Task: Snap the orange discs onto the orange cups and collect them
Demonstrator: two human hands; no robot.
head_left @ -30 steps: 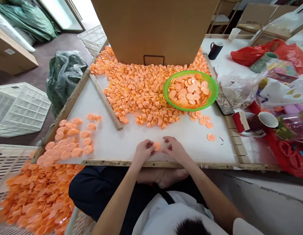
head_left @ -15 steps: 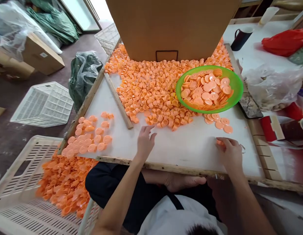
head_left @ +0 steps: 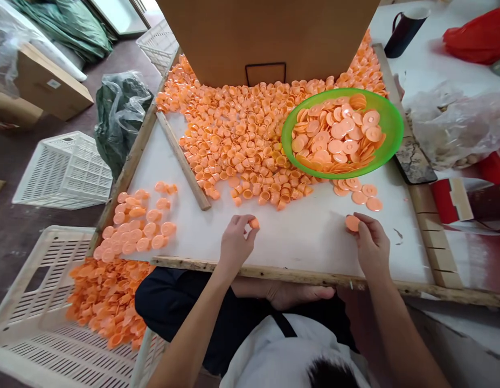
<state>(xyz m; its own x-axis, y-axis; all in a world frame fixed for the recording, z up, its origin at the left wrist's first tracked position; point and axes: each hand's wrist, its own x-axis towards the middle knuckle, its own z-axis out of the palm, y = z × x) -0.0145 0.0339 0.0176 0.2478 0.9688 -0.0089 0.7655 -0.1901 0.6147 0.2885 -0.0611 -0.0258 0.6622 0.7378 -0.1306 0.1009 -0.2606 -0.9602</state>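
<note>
Between the fingertips of my left hand (head_left: pixel 237 241) is a small orange plastic cup (head_left: pixel 254 222), held just above the white tabletop (head_left: pixel 298 242). My right hand (head_left: pixel 371 241) pinches a flat orange disc (head_left: pixel 352 223) by its edge, over the table's right part. Beyond my left hand spreads a large pile of orange cups (head_left: pixel 250 140). A green bowl (head_left: pixel 288 148) full of orange discs sits at the pile's right side. Several loose discs (head_left: pixel 359 198) lie between that bowl and my right hand. At the table's left corner are orange pieces with disc tops (head_left: pixel 132 231).
A wooden strip (head_left: pixel 183 161) divides the tabletop. A cardboard box (head_left: pixel 266 37) stands behind the pile. Below left, a white crate (head_left: pixel 32 345) holds orange parts. On the right are a phone (head_left: pixel 415 161), a dark mug (head_left: pixel 405 32) and a plastic bag (head_left: pixel 456 118).
My left hand has drawn back slightly from the pile's edge and now holds a cup. My right hand has lifted and turned its disc into view. The camera view has shifted somewhat.
</note>
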